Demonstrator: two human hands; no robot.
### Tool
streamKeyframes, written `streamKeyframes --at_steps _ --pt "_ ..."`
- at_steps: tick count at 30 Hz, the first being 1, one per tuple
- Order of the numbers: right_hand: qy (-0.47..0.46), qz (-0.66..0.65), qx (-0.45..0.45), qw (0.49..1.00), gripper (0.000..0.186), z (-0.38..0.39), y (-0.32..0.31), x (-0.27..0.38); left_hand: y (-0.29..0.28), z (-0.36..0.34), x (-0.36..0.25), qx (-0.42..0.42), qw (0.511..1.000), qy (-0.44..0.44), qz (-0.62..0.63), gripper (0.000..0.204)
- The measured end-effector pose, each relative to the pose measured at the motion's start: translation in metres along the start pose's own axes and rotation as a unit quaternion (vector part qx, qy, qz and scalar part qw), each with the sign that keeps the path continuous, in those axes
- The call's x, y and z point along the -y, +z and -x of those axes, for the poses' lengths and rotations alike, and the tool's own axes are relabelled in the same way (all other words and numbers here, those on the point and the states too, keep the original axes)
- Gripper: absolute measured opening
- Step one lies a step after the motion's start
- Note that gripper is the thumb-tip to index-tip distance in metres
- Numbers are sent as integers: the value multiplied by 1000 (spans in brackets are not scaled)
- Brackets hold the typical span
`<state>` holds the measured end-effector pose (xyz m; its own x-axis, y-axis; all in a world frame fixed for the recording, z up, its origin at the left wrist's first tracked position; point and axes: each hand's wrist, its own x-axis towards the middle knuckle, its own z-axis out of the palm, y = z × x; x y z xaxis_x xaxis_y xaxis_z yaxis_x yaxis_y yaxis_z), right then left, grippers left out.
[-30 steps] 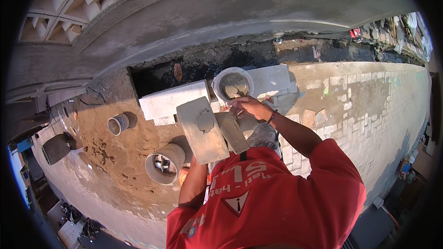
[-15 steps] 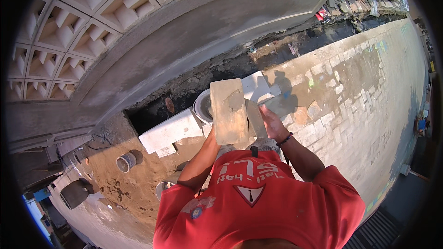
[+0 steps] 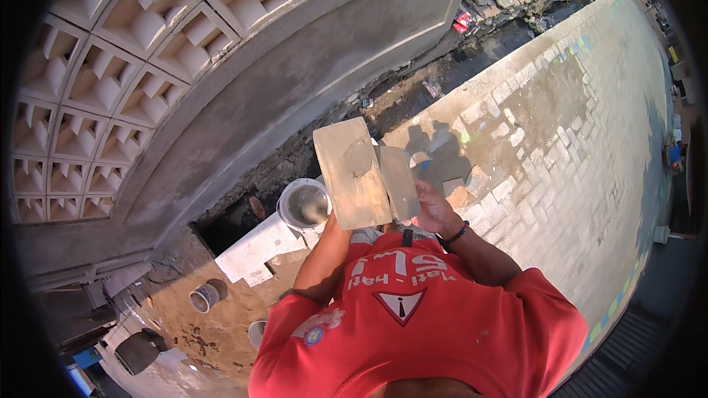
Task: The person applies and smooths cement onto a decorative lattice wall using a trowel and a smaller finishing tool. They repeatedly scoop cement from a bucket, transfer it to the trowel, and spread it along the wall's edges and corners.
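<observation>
Change: the view has swung since half a second ago; the hawk board (image 3: 352, 174) now sits higher against the grey wall (image 3: 295, 88), tilted, and the paving (image 3: 546, 125) fills more of the right side.
Hawk board: one flat square board, held up in front of the chest, with a small grey dab of mortar (image 3: 359, 158) near its upper right.
Trowel: one flat rectangular trowel (image 3: 399, 183), its blade lying against the right edge of the board.
Left hand: hidden behind the board; the forearm rises to its underside, so I cannot tell how the fingers are closed.
Right hand: the right hand (image 3: 434, 210) is wrapped around the trowel's handle, fingers closed on it, with a dark bead bracelet on the wrist.
Buckets: three counted. One white bucket (image 3: 303, 205) just beside the board's lower left corner holds a shallow grey wet mix. A second small pail (image 3: 204, 298) stands on the sandy ground, its contents unclear. A third rim (image 3: 257, 333) shows by the red sleeve, inside not visible.
Slab: one white block (image 3: 258, 250) lies below the white bucket.
</observation>
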<state>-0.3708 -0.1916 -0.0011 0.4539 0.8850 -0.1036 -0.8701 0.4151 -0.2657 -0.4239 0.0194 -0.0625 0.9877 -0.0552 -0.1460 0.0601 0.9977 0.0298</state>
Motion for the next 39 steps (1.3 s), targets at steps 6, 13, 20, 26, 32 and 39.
streamKeyframes --at_steps 6,13,20,26,32,39 --pt "7 -45 66 997 34 -1 9 11 21 -24 8 55 998 -20 -14 63" --pt "-28 -39 -63 997 33 -17 19 22 59 -52 11 81 995 -39 -42 59" --pt "-71 -101 -89 988 35 -61 33 50 86 -80 -9 94 993 -60 -48 56" --pt "-60 -118 120 984 37 -109 41 85 110 -102 -47 98 991 -71 -48 53" --pt "-178 19 -16 984 49 -156 67 148 126 -133 -109 108 990 -37 -81 47" --pt "-204 204 -96 952 58 -204 141 193 163 -164 -187 75 994 -76 -17 69"
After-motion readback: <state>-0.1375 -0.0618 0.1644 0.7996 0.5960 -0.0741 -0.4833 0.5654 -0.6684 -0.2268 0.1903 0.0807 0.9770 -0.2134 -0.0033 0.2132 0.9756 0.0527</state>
